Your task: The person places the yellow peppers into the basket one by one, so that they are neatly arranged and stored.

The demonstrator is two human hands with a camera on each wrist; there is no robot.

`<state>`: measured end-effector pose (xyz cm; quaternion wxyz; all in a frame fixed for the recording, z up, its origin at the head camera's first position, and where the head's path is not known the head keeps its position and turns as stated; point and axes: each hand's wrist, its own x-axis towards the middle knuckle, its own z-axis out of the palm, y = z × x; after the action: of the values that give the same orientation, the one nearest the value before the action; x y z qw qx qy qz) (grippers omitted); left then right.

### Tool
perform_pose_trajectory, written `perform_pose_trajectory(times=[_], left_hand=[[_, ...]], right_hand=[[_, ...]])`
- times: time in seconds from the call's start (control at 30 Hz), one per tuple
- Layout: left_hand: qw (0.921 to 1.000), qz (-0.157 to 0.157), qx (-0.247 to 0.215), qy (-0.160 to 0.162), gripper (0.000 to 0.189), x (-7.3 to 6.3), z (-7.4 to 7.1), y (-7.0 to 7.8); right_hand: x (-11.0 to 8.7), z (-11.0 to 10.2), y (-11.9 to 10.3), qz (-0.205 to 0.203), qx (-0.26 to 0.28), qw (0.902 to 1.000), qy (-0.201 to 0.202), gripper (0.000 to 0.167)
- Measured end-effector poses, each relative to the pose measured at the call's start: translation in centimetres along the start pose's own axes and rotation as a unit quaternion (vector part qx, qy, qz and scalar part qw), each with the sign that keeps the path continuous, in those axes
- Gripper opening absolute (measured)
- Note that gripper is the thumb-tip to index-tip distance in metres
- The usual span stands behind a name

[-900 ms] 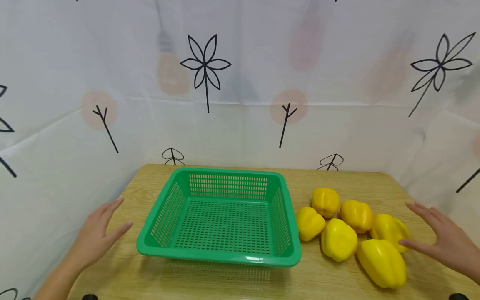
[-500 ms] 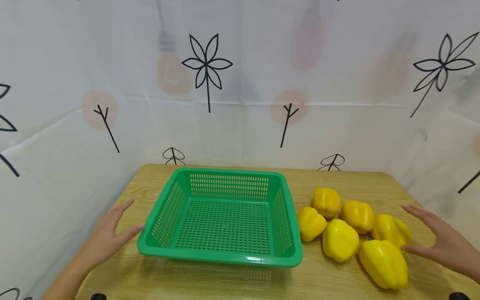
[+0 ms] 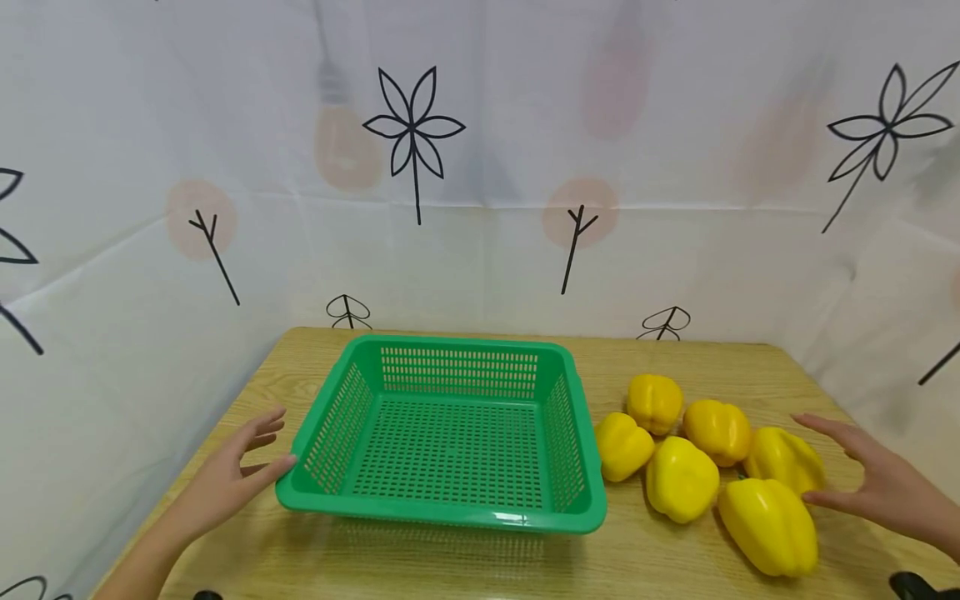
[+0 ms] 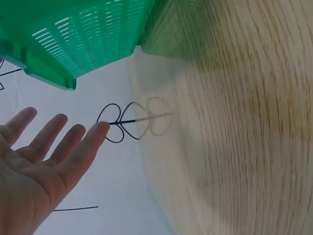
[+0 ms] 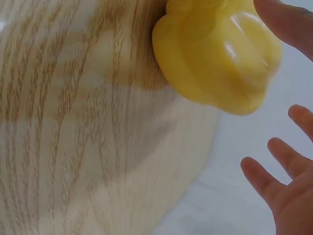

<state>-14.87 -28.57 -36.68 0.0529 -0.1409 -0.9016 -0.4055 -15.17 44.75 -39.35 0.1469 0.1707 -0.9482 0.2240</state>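
A green plastic basket (image 3: 442, 515) with slotted walls stands on the wooden table, nothing inside it. My left hand (image 3: 228, 479) is at its left side, thumb tip right at the rim, fingers loosely extended; the left wrist view shows the palm and fingers (image 4: 78, 152) spread beside the basket wall. To the basket's right lie several yellow bell peppers (image 3: 681, 481). My right hand (image 3: 881, 483) hovers at the right of the group, thumb and fingers apart, nearest the rightmost pepper (image 3: 783, 458) and the long front pepper (image 3: 768, 527). In the right wrist view a pepper (image 5: 215, 54) sits near the thumb.
The wooden table (image 3: 360, 575) reaches back to a white cloth (image 3: 480, 267) printed with flowers and twigs, which also hangs along both sides. Small black objects (image 3: 911, 586) show at the bottom edge of the head view, below each wrist.
My left hand has moved right, up to the basket's left rim, its fingers bending slightly. My right hand has shifted a little left toward the peppers. Basket and peppers have stayed put.
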Motion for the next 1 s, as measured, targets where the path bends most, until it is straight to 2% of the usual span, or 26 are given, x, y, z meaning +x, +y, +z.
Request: perform_pose_trajectory(times=[0.13, 0.33, 0.6, 0.83, 1.0], left_hand=[[0.9993, -0.023, -0.022, -0.018, 0.058, -0.1, 0.2, 0.3], [0.9957, -0.063, -0.062, -0.03, 0.054, -0.1, 0.3, 0.7], [0.9815, -0.113, -0.147, -0.047, 0.057, 0.1, 0.3, 1.2], [0.9773, -0.144, -0.149, -0.045, 0.06, 0.2, 0.3, 1.7], [0.9726, -0.161, -0.162, -0.045, 0.063, 0.2, 0.2, 1.8]], right_hand=[[0.1, 0.1, 0.3, 0.004, -0.014, 0.9998, -0.015, 0.099], [0.3, 0.2, 0.9, -0.009, 0.003, 0.9995, -0.028, 0.097], [0.2, 0.4, 1.7, 0.04, 0.025, 0.9963, -0.072, 0.094], [0.5, 0.4, 2.1, 0.077, 0.06, 0.9892, -0.11, 0.084], [0.6, 0.6, 2.2, 0.083, 0.068, 0.9863, -0.125, 0.085]])
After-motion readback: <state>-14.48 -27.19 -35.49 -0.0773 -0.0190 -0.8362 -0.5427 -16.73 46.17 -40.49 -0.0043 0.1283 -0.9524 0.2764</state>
